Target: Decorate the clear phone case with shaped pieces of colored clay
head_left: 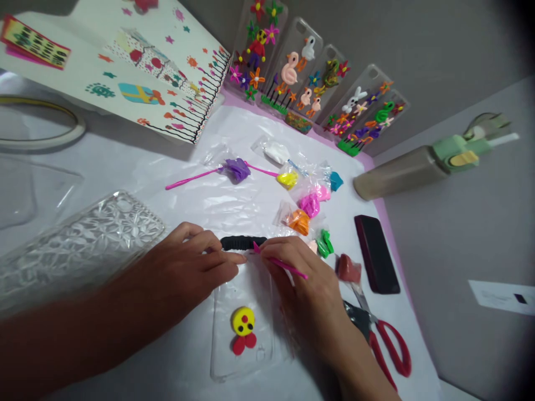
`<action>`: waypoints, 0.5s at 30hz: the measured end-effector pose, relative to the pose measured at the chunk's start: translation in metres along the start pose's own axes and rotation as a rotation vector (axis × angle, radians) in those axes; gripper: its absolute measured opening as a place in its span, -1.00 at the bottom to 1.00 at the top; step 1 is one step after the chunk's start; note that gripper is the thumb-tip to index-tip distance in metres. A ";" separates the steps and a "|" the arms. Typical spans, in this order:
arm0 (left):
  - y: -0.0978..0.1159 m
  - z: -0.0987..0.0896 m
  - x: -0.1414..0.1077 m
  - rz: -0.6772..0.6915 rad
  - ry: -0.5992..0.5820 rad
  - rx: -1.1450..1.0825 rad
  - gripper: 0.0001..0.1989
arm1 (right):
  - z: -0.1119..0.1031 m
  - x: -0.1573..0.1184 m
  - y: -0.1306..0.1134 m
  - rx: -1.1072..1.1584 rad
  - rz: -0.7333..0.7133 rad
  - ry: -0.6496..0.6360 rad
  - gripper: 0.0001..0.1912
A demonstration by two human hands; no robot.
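Observation:
My right hand (301, 273) is closed on a pink tool (288, 267), whose pointed tip touches the right end of a ridged black clay strip (240, 243). The strip lies across the far end of a clear phone case (221, 334). On that case sits a yellow clay face (243, 321) with small dark dots and a red dot, beside a red clay bow (244, 343). My left hand (204, 256) rests at the left end of the strip, fingers apart and holding nothing.
Bagged clay lumps, among them purple (237, 170) and orange (298, 221), lie beyond my hands. Red-handled scissors (390, 345), a black phone (377, 254) and a bottle (401, 170) are at the right. A textured clear case (96, 239) lies left; decorated cases (288, 67) stand behind.

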State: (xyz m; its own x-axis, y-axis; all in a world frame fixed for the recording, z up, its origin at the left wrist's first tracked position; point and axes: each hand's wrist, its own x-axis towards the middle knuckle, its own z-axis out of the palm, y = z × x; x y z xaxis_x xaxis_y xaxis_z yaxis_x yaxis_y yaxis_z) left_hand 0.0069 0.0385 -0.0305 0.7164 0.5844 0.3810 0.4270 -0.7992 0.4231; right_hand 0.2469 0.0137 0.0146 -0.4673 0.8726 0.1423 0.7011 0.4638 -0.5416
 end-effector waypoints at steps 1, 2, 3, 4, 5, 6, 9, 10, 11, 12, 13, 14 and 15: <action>0.000 0.000 0.000 0.004 -0.002 0.005 -0.68 | 0.000 0.000 0.000 0.001 -0.002 -0.007 -0.57; 0.000 0.000 0.000 0.008 -0.006 0.011 -0.67 | 0.001 0.000 0.001 0.001 -0.004 -0.012 -0.57; 0.000 0.000 -0.001 0.016 -0.007 0.015 -0.66 | 0.001 0.000 0.001 0.003 -0.004 -0.015 -0.58; 0.000 0.000 -0.001 0.012 -0.015 0.018 -0.66 | 0.001 0.000 0.001 0.007 -0.002 -0.019 -0.59; 0.000 0.000 -0.001 0.013 -0.016 0.019 -0.66 | 0.001 0.001 0.001 0.010 0.000 -0.019 -0.60; 0.000 0.000 -0.001 0.012 -0.013 0.018 -0.66 | 0.001 0.001 0.000 0.009 0.001 -0.017 -0.62; 0.000 0.000 -0.001 0.022 0.017 0.013 -0.69 | 0.001 0.004 -0.003 -0.053 -0.013 -0.018 -0.67; 0.000 0.000 0.000 0.030 0.025 0.014 -0.70 | 0.001 0.006 -0.005 -0.095 -0.023 -0.023 -0.68; -0.001 0.001 0.000 0.037 0.028 0.016 -0.71 | 0.002 0.007 -0.008 -0.141 -0.036 -0.033 -0.69; -0.001 0.001 0.000 0.032 0.026 0.020 -0.72 | 0.001 0.008 -0.010 -0.184 -0.055 -0.045 -0.70; -0.001 0.002 0.000 0.032 0.025 0.022 -0.72 | 0.001 0.009 -0.013 -0.220 -0.075 -0.061 -0.70; -0.001 0.003 0.000 0.033 0.023 0.021 -0.72 | 0.001 0.010 -0.015 -0.246 -0.093 -0.081 -0.71; -0.002 0.003 0.000 0.033 0.023 0.020 -0.70 | 0.000 0.011 -0.017 -0.264 -0.102 -0.104 -0.70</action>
State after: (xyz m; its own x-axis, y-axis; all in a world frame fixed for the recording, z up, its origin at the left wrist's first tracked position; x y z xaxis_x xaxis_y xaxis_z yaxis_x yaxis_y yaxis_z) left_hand 0.0079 0.0394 -0.0337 0.7175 0.5608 0.4131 0.4147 -0.8205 0.3935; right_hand 0.2297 0.0155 0.0252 -0.5860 0.8051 0.0917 0.7568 0.5842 -0.2932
